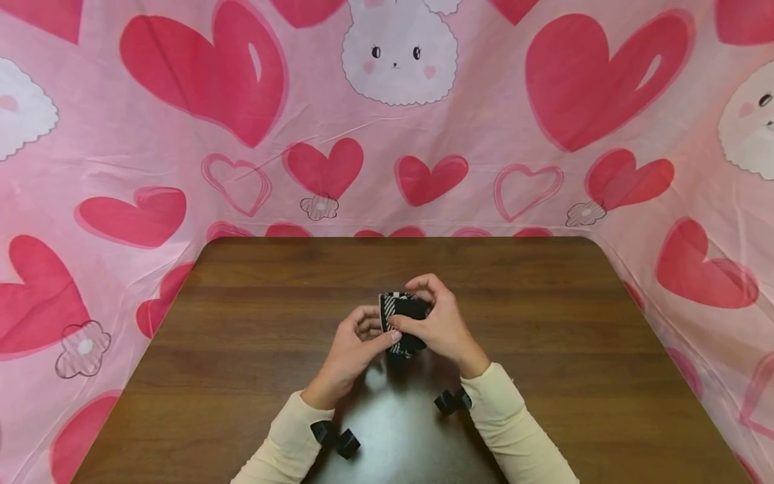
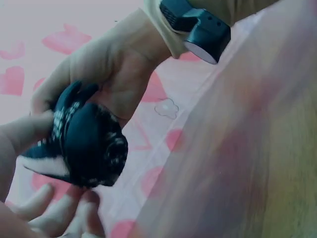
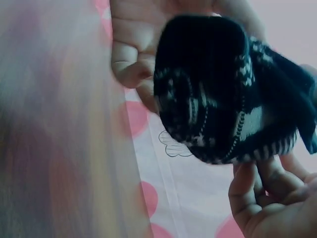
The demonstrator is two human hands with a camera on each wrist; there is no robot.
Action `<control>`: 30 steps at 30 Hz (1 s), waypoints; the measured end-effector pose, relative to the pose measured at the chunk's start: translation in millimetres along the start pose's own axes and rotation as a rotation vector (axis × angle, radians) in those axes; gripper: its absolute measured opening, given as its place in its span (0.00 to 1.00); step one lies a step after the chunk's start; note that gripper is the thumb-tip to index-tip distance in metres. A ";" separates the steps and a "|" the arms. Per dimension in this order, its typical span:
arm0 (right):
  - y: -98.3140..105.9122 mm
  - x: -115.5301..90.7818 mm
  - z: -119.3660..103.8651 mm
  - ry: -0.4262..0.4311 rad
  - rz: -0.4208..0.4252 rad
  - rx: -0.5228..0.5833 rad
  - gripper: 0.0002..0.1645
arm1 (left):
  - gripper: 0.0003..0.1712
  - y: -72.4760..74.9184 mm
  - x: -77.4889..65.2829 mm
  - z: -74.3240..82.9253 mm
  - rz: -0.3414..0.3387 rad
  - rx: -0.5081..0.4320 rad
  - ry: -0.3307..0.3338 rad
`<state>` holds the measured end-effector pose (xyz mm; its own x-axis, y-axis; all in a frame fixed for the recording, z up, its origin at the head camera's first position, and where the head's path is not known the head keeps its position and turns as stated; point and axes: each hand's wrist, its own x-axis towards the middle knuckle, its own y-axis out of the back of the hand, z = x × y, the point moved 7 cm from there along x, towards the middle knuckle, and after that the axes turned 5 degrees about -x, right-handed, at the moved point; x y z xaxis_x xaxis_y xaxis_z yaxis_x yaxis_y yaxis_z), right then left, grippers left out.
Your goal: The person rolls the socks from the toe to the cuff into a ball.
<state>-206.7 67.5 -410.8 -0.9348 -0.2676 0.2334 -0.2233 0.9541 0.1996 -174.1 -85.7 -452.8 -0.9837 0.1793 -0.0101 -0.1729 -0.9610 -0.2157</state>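
Note:
Above the middle of the table, both hands hold a folded knitted bundle, black with white stripes and patterning. My left hand grips its left side, thumb across the front and fingers behind. From the right, my right hand has its thumb on the front face and its fingers around the far side. In the left wrist view, the knitted bundle shows narrow dark tips at its top. The right wrist view shows the knitted bundle with layered folds and a loose dark flap. Whether it is gloves or socks cannot be told.
A brown wooden table spreads beneath the hands. Pink cloth printed with hearts and white faces hangs behind it and along both sides. Small black devices are strapped at both wrists over cream sleeves.

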 end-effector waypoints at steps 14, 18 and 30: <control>2.8 -1.9 -0.6 -0.057 0.088 -0.064 0.32 | 0.21 -1.4 -18.3 44.1 0.239 0.499 -0.569; -0.1 -3.9 0.6 -0.064 0.007 0.098 0.30 | 0.21 1.8 -17.7 47.7 0.249 0.524 -0.577; -1.7 -4.1 -1.2 -0.031 -0.093 0.259 0.33 | 0.22 9.9 -12.0 47.1 0.243 0.547 -0.466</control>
<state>-202.1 66.7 -410.9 -0.9143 -0.3549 0.1953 -0.3676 0.9294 -0.0319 -166.3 -107.2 -408.8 -0.8950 -0.0416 0.4441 0.1715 -0.9512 0.2566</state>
